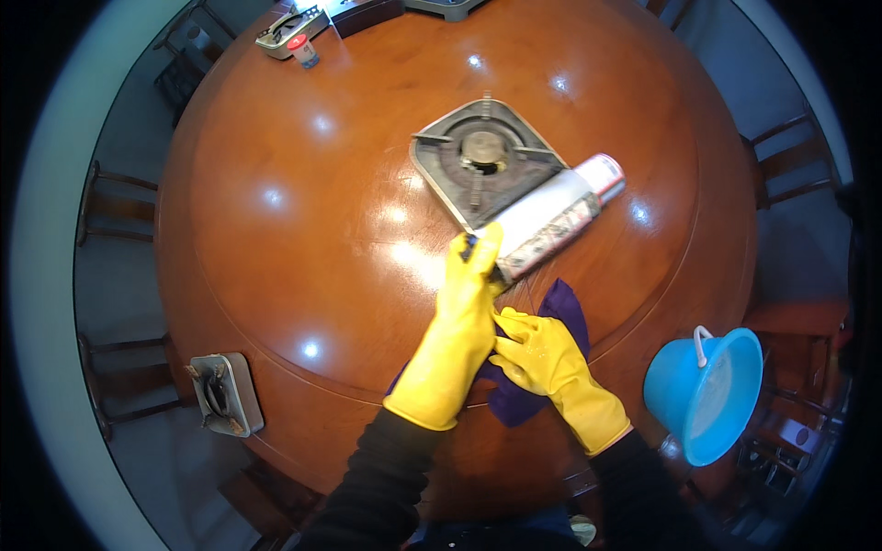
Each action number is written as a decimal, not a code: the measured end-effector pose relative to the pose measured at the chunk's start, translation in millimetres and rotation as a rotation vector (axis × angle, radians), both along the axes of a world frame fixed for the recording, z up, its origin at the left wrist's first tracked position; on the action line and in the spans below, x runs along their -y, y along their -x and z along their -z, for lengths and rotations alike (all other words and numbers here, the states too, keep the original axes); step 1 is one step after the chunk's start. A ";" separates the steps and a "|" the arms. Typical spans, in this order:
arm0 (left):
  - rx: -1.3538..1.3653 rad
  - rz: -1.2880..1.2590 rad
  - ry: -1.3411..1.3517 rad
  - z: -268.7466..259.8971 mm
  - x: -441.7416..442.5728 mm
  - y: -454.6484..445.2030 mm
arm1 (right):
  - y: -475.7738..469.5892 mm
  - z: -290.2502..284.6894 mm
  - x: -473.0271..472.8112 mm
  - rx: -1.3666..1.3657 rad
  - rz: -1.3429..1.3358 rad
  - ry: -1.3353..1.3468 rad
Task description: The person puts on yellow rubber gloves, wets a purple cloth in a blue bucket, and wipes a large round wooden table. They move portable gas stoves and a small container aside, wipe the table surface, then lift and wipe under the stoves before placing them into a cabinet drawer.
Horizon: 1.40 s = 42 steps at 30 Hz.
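A portable gas stove point(441, 165) sits near the middle of the round wooden table, slightly blurred. From its right end sticks out a gas canister point(605, 175). My left hand point(462, 324), in a yellow rubber glove, grips the stove's near end beside the dark knob point(468, 248). Close by on the right, my right hand point(544, 351), gloved the same way, has its fingers curled at a purple cloth point(568, 310). Parts of that cloth spread out under both hands, and the gloves hide its middle.
A blue bucket point(668, 379) holding cloudy liquid stands at the right. At the left table edge rests a smaller stove part with a burner grate point(227, 392). A red-lidded jar point(303, 52) and another stove point(293, 31) are at the far left. Wooden chairs point(124, 206) surround the table point(310, 227).
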<state>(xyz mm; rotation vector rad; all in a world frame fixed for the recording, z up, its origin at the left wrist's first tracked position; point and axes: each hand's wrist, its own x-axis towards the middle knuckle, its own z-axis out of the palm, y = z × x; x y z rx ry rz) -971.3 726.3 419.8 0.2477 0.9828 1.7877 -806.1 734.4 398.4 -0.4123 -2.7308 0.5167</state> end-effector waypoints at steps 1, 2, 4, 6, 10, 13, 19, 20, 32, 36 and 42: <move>0.008 0.025 0.009 3.4 -9.9 -11.7 | -2.4 2.3 -4.7 -0.009 -0.035 0.046; -0.011 0.019 0.071 7.1 -20.0 -24.6 | -5.4 5.5 -8.9 -0.179 -0.024 0.094; -0.089 0.064 0.118 10.9 -30.6 -39.9 | -14.0 9.1 -17.0 -0.195 -0.011 0.079; -0.092 0.136 0.031 12.8 -31.0 -38.6 | -22.0 9.5 -25.2 -0.178 0.044 0.123; -0.444 -0.235 -0.058 23.3 44.1 33.7 | -34.5 1.5 -47.5 -0.165 0.370 0.376; -0.746 -0.636 0.126 40.7 160.9 131.3 | -30.1 -0.9 -63.8 -0.263 0.615 0.097; -1.296 -0.636 1.007 123.1 361.9 213.3 | 58.7 43.9 66.0 0.017 0.871 -0.004; -1.623 -0.576 1.008 134.4 375.3 215.5 | 80.4 50.3 88.3 -0.065 0.590 -0.295; -1.866 -0.449 0.991 143.6 392.4 227.9 | 306.3 62.3 -98.8 -0.408 0.616 -0.404; -1.837 -0.398 1.023 151.5 400.3 229.9 | 296.8 68.8 53.2 -0.359 -0.178 -0.224; -1.815 -0.400 0.981 156.3 408.1 235.2 | 221.9 65.3 142.8 -0.208 -0.391 0.037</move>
